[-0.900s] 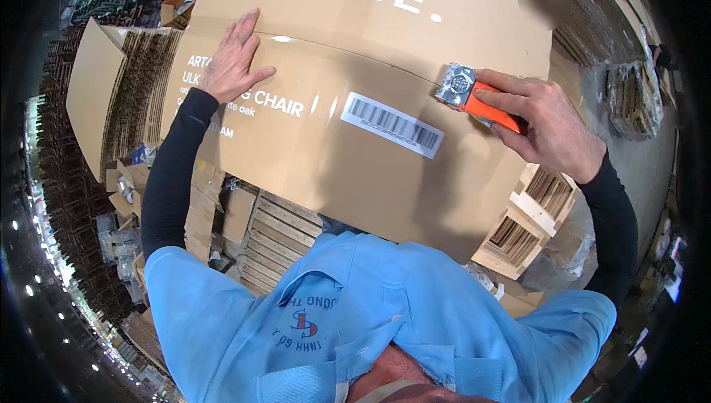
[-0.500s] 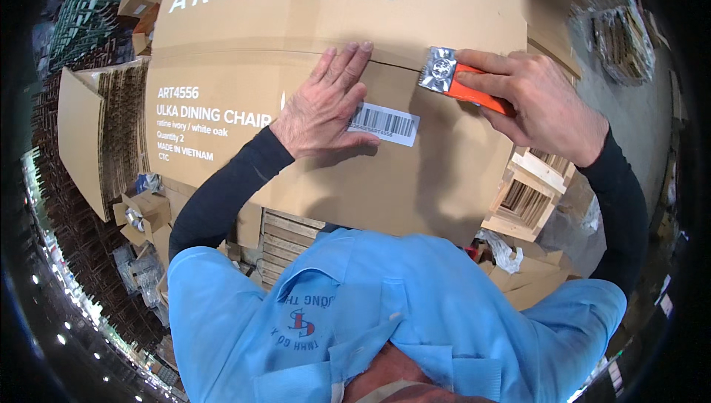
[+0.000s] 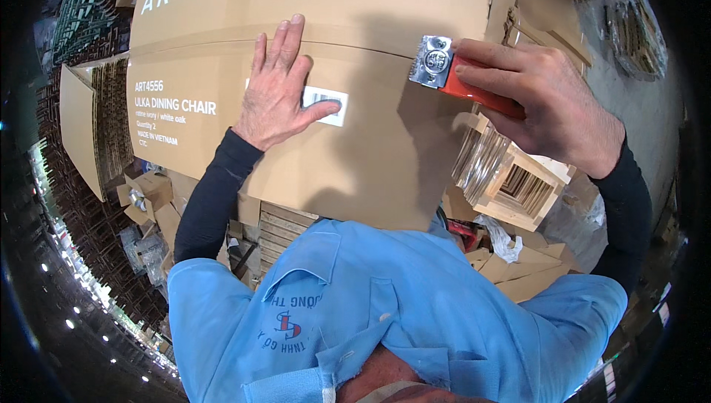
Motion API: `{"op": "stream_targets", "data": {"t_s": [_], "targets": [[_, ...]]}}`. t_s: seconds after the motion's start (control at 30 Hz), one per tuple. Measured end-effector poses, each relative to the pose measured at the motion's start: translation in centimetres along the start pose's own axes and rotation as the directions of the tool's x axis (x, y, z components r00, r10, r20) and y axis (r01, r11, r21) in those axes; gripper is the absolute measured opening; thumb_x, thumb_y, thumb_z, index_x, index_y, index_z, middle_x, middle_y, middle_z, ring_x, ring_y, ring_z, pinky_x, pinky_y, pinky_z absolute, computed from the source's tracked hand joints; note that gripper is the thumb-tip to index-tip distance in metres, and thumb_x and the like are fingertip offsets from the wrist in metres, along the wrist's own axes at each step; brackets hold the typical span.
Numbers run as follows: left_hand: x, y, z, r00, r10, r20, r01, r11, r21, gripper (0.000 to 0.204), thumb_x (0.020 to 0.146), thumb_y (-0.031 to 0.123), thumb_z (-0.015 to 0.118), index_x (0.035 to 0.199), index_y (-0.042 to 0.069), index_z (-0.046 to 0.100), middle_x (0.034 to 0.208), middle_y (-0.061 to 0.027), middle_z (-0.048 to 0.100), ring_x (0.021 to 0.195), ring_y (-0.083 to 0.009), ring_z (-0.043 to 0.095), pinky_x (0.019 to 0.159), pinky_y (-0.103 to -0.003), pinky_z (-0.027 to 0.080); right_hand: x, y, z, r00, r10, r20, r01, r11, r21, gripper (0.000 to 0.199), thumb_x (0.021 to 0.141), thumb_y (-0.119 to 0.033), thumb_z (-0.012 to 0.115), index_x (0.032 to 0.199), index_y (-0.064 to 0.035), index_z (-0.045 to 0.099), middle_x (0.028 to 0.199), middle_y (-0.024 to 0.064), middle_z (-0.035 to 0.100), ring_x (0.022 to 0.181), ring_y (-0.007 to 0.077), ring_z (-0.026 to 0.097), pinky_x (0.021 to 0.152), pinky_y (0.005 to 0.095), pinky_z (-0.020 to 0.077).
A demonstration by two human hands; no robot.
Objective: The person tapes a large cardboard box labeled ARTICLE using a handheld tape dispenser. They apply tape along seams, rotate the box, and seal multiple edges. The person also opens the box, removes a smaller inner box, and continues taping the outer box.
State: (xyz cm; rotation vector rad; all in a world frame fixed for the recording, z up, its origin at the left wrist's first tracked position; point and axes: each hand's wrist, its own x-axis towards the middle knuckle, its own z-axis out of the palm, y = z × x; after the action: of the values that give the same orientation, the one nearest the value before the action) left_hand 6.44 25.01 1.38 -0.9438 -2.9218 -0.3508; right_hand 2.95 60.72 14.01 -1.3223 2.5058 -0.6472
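Note:
A large brown cardboard box (image 3: 355,173) with white print lies in front of me, a flap seam running across its upper face. My left hand (image 3: 278,95) rests flat on the box with fingers spread, just below the seam, and its thumb partly covers a white barcode label (image 3: 335,115). At the right part of the box, my right hand (image 3: 544,95) grips a red-orange hand tool (image 3: 481,98) with a silver metal head (image 3: 432,62) that has a toothed edge. The head is over the seam near the box's right end; whether it touches the cardboard I cannot tell.
Flat cardboard sheets (image 3: 81,125) stand stacked at the left. Right of the box are wooden frames (image 3: 522,188), and wrapped bundles (image 3: 635,36) lie farther off on the floor. A wooden pallet (image 3: 285,229) and a small open carton (image 3: 148,194) sit near my left arm.
The box appears farther left in view, and my left hand has shifted left too, its thumb now over the label. Relative to the box, the tool in my right hand has moved right along the seam.

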Motion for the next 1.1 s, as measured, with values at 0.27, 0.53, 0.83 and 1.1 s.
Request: {"op": "stream_targets", "data": {"t_s": [0.27,0.53,0.83,1.1], "targets": [[4.5,7.8,1.5,0.971,0.200,0.127,-0.191,0.978,-0.082,0.076,0.084,0.075,0.059,0.091,-0.001,0.056,0.162,-0.0294,0.022,0.150,-0.0463,0.022,0.123,-0.056,0.018,-9.1,4.7,2.5,0.999,0.030,-0.020,-0.030,1.000,-0.010,0.057,0.071,-0.003,0.081,0.126,-0.0121,0.068,0.143,0.0090,0.059,0.099,0.0292,0.068,0.083,0.0393,0.0575],[7.7,12.2,2.4,0.924,0.337,0.182,-0.317,0.939,-0.131,0.078,0.085,0.076,0.056,0.092,-0.001,0.055,0.162,-0.0308,0.020,0.151,-0.0471,0.019,0.124,-0.054,0.014,-14.5,10.7,11.5,0.963,-0.040,-0.266,0.051,0.998,0.034,0.055,0.074,-0.006,0.080,0.127,-0.0145,0.065,0.147,0.0020,0.056,0.084,0.0238,0.061,0.075,0.0359,0.0554],[11.8,14.5,1.6,0.708,0.559,0.431,-0.611,0.792,-0.024,0.088,0.087,0.079,0.046,0.109,-0.005,0.065,0.148,-0.0316,0.045,0.146,-0.0407,0.035,0.126,-0.047,0.018,-16.6,11.8,19.3,0.941,0.078,-0.328,-0.041,0.992,0.118,0.051,0.071,-0.003,0.078,0.120,-0.0125,0.067,0.142,0.0053,0.059,0.084,0.0279,0.065,0.074,0.0387,0.0569],[19.0,20.2,1.4,-0.066,0.131,0.989,-0.634,0.760,-0.143,0.095,0.091,0.077,0.042,0.131,-0.007,0.058,0.140,-0.0298,0.055,0.133,-0.0378,0.052,0.117,-0.048,0.030,-7.9,6.5,13.6,0.986,0.166,-0.029,-0.166,0.986,-0.010,0.011,0.079,-0.005,0.066,0.088,-0.0024,0.070,0.099,0.0112,0.068,0.075,0.0298,0.069,0.069,0.0422,0.0556]]}}
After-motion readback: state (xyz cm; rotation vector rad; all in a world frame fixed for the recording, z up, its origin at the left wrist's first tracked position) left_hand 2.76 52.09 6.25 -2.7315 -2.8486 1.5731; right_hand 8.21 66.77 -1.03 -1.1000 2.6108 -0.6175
